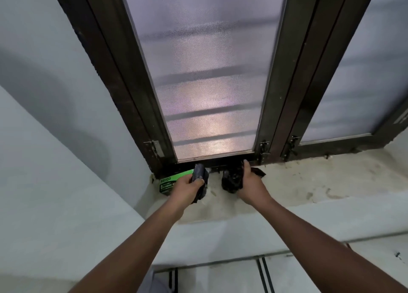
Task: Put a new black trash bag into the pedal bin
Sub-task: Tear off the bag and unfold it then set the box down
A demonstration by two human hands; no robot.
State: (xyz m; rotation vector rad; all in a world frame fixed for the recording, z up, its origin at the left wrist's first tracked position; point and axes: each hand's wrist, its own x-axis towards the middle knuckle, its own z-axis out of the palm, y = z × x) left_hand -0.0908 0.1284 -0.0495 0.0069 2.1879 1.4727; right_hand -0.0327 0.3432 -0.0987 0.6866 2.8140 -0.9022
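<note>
Both my arms reach up to a window sill. My left hand grips a folded black trash bag, held just above the sill. A green and black garbage bag box lies behind that hand, against the window frame at the sill's left end. My right hand is closed on a crumpled roll of black bags that rests on the sill. No pedal bin is in view.
A dark-framed window with frosted, meshed glass rises right behind the sill. A white wall closes in on the left. Below the sill runs a white ledge, with grey tiled floor underneath.
</note>
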